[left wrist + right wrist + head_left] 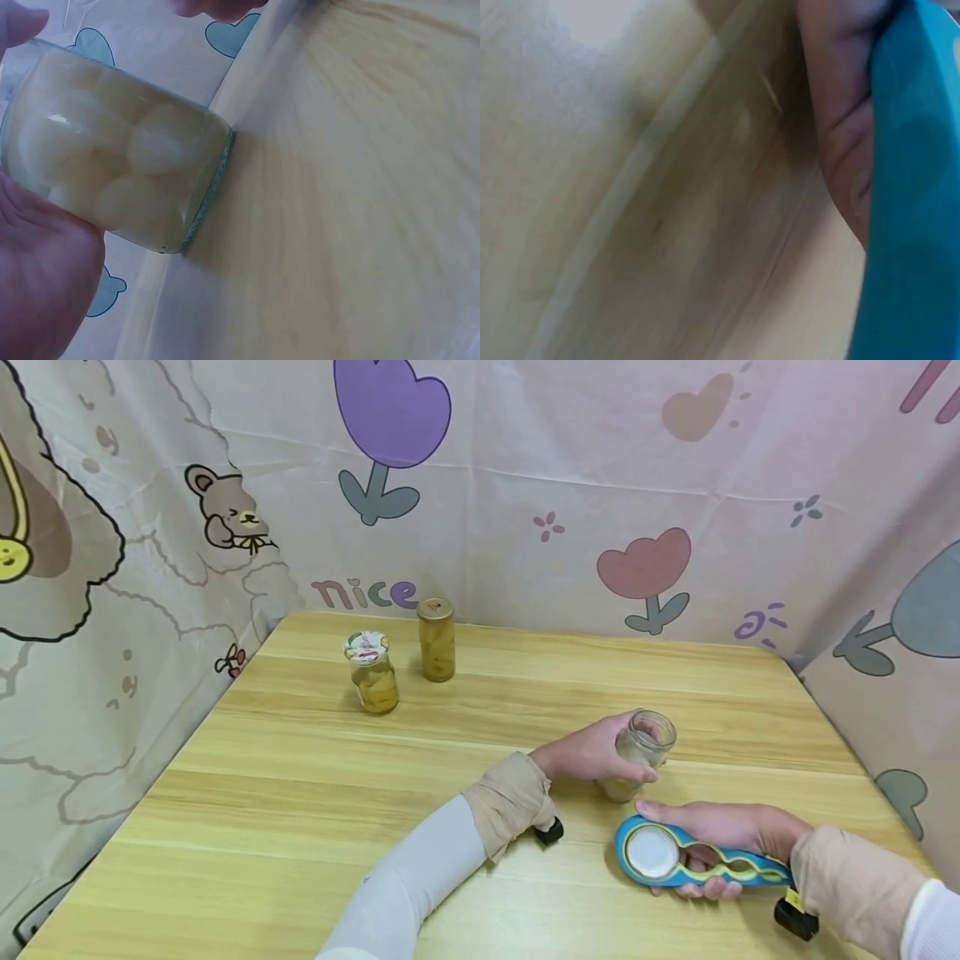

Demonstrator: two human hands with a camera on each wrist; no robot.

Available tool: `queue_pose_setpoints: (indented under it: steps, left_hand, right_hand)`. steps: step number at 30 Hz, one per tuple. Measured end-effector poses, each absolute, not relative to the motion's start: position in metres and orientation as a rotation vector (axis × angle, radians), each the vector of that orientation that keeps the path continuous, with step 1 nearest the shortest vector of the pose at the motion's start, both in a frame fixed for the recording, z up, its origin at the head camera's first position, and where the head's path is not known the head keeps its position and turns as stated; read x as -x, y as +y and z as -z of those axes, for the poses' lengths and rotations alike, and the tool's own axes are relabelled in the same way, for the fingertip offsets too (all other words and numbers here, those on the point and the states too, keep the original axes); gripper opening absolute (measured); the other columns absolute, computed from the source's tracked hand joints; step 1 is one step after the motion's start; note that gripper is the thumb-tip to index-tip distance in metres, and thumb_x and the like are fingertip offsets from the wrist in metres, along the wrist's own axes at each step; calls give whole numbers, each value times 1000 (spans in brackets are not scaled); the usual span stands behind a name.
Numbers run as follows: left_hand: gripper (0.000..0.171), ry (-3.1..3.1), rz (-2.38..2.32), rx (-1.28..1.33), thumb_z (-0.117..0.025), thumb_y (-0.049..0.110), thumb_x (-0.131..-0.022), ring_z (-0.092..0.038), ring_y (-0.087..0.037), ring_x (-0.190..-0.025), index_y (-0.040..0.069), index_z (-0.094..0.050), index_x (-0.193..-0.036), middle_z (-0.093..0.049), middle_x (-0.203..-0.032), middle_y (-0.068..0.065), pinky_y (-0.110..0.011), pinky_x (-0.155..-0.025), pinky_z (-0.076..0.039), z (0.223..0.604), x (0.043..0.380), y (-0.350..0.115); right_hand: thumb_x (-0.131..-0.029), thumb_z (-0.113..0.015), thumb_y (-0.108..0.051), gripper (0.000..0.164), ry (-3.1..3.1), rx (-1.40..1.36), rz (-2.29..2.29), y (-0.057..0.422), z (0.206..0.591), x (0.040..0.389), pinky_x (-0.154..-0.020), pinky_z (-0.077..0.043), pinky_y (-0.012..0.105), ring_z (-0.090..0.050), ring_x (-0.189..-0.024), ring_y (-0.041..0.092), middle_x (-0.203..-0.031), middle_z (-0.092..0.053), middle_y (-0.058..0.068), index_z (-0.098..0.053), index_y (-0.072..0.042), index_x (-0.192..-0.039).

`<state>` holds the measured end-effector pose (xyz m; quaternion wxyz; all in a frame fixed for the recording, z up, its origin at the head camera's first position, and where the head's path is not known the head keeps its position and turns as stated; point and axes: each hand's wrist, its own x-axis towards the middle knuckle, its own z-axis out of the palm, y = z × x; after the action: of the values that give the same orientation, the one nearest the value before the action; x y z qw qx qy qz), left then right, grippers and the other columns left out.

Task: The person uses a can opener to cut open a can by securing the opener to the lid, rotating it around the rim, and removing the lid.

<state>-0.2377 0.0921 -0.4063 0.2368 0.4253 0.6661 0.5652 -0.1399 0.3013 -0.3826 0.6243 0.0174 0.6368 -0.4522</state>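
Note:
My left hand [596, 750] grips an uncovered glass jar [651, 745] around its upper part, on the right half of the table. Through the glass in the left wrist view, pale round pieces [157, 142] show in liquid. The jar's base is at the tabletop; whether it touches cannot be told. Just in front of it, my right hand [720, 827] holds a blue and yellow-green jar opener [761, 870] with wavy handles. A white round lid [652, 852] sits in the opener's ring. The right wrist view shows only the blue handle [915, 187] and some fingers.
Two more jars of yellow fruit stand at the table's back left: a short one with a patterned lid [377, 681] and a taller one with a gold lid [437, 643]. Behind the wooden table [300, 802] hangs a printed cloth [510, 435].

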Motion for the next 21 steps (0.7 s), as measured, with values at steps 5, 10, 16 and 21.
queue_pose_setpoints:
  steps: [5,10,16,21]
  left_hand:
    - [45,1829,-1551,-1168,-79,11,-88,-55,1,-103,13,-54,-125,-58,-117,5,-13,-97,-48,407,238,92]
    - [45,1830,-1553,-1166,-79,11,-88,-55,1,-104,13,-54,-125,-58,-118,5,-13,-96,-49,408,238,93]
    - [45,1817,-1557,-1166,-79,10,-88,-56,1,-102,13,-53,-126,-59,-116,5,-14,-96,-49,407,238,93]
    - [46,1812,-1557,-1167,-79,9,-89,-56,1,-100,12,-53,-126,-60,-115,5,-14,-94,-50,407,237,93]
  right_hand:
    - [-102,-16,-76,95,1424,-68,1025,303,381,142,-46,-42,16,-46,-47,3,-73,-63,-2,-70,2,-115]
    - [-101,-18,-77,95,1425,-95,1009,302,380,143,-47,-43,16,-47,-48,4,-74,-64,-2,-71,1,-113]
    - [-98,-23,-81,96,1463,-117,953,292,380,148,-47,-42,16,-43,-47,5,-73,-63,-2,-72,0,-112]
    - [-96,-22,-84,96,1476,-122,890,286,379,152,-47,-40,17,-41,-48,6,-73,-61,-1,-72,-4,-109]
